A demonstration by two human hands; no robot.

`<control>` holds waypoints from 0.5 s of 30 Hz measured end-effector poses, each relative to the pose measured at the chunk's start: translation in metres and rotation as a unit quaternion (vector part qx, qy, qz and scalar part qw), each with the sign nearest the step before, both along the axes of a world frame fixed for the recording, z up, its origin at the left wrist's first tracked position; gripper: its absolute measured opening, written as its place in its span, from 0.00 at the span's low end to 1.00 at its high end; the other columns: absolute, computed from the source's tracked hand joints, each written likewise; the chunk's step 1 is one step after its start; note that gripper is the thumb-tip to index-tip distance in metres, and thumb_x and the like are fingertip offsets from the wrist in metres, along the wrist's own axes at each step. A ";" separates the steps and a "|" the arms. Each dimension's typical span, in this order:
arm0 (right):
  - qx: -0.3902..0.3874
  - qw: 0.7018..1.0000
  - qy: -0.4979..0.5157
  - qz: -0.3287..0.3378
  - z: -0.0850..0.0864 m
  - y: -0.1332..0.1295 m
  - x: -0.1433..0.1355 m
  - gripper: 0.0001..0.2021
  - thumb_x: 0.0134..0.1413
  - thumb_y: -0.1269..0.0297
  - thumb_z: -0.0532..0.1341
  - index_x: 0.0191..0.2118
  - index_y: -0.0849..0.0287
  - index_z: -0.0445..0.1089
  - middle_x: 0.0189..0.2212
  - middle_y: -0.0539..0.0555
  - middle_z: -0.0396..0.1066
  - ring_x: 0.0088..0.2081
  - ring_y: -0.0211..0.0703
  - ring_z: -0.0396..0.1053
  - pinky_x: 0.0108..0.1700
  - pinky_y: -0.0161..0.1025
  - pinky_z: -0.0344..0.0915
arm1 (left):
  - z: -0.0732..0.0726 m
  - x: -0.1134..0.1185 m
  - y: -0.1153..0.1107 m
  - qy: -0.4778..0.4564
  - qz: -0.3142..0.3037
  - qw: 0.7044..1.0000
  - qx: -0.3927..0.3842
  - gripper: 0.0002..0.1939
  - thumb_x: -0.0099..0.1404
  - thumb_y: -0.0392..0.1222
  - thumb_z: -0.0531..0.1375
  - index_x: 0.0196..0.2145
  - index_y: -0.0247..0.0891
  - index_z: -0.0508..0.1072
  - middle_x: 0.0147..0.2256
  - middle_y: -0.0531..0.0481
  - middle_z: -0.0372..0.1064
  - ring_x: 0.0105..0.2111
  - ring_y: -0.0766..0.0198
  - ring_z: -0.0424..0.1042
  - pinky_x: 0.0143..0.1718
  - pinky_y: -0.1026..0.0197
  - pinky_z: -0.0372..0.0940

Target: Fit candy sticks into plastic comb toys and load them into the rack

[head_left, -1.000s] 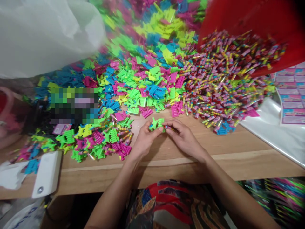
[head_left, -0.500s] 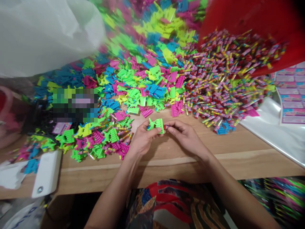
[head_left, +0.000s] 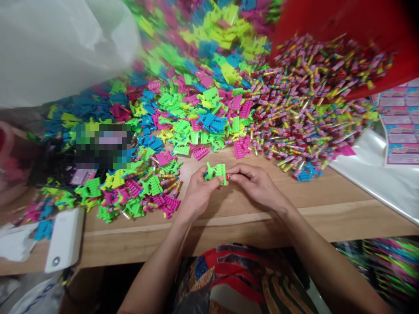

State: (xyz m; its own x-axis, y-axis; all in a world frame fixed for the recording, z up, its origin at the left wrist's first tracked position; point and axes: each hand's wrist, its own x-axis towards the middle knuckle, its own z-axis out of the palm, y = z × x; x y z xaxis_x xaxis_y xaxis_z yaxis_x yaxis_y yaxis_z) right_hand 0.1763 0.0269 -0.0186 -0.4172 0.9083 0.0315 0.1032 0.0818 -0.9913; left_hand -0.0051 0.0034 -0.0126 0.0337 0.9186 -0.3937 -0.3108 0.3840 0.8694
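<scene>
My left hand (head_left: 200,191) pinches a bright green plastic toy piece (head_left: 220,170) with a slatted end, held just above the wooden table. My right hand (head_left: 258,185) has its thumb and forefinger closed on a small tube with a red end (head_left: 228,177), mostly hidden by the fingers. The tube's end meets the right edge of the green piece; whether it is inserted I cannot tell. Beyond my hands lies a heap of similar toy pieces (head_left: 183,126) in green, pink, blue and yellow. To its right spreads a pile of small, colourful tubes (head_left: 294,117).
A red container (head_left: 330,22) lies behind the tubes, with some inside it. Printed label sheets (head_left: 402,126) and clear plastic film (head_left: 369,170) are at the right. Toy pieces with tubes (head_left: 137,189), a white power bank (head_left: 65,240) and a black basket (head_left: 49,161) occupy the left.
My two hands have come slightly closer, and the tube's red end now shows less between the green piece and my right fingers. The camera view has shifted a little.
</scene>
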 end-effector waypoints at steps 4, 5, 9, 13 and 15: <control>0.009 1.000 0.003 -0.007 0.001 -0.004 0.000 0.09 0.66 0.59 0.62 0.42 0.56 0.78 0.37 0.52 0.80 0.39 0.44 0.75 0.44 0.40 0.70 | 0.002 0.001 -0.001 -0.007 -0.003 1.000 -0.001 0.18 0.51 0.40 0.72 0.37 0.37 0.72 0.30 0.54 0.73 0.28 0.67 0.71 0.32 0.64 0.61; 0.008 1.000 0.005 -0.006 0.001 -0.005 0.000 0.09 0.66 0.60 0.62 0.43 0.56 0.78 0.37 0.52 0.80 0.39 0.44 0.75 0.44 0.40 0.70 | 0.003 0.001 -0.001 -0.041 -0.018 0.999 -0.024 0.19 0.49 0.41 0.73 0.36 0.37 0.72 0.30 0.54 0.73 0.29 0.67 0.71 0.31 0.64 0.62; 0.037 0.999 -0.026 -0.022 -0.001 -0.008 -0.001 0.09 0.66 0.62 0.61 0.43 0.56 0.78 0.36 0.52 0.80 0.38 0.44 0.76 0.41 0.40 0.70 | 0.002 0.001 -0.001 -0.040 -0.018 0.999 -0.029 0.19 0.49 0.42 0.73 0.36 0.36 0.71 0.29 0.53 0.72 0.28 0.66 0.71 0.30 0.64 0.61; 0.086 0.994 -0.066 -0.028 -0.001 -0.008 -0.001 0.09 0.67 0.65 0.60 0.43 0.56 0.78 0.37 0.53 0.80 0.38 0.43 0.75 0.41 0.39 0.68 | -0.001 0.002 -0.001 0.028 0.006 1.000 0.012 0.17 0.52 0.41 0.71 0.37 0.37 0.71 0.28 0.55 0.72 0.27 0.67 0.70 0.30 0.65 0.61; 0.081 0.995 -0.061 -0.018 -0.001 -0.008 0.000 0.08 0.67 0.65 0.60 0.43 0.56 0.78 0.37 0.52 0.80 0.38 0.43 0.76 0.41 0.39 0.68 | 0.000 0.004 -0.001 -0.013 -0.012 1.000 -0.015 0.19 0.50 0.42 0.71 0.37 0.37 0.70 0.28 0.54 0.72 0.26 0.66 0.70 0.30 0.64 0.62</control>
State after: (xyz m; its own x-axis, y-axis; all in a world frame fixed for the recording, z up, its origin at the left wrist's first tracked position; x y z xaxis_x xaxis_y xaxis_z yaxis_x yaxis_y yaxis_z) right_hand 0.1759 0.0191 -0.0200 -0.3943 0.9098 0.1298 0.2274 0.2335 -0.9454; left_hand -0.0014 0.0022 -0.0129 0.0662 0.9051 -0.4200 -0.3235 0.4177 0.8490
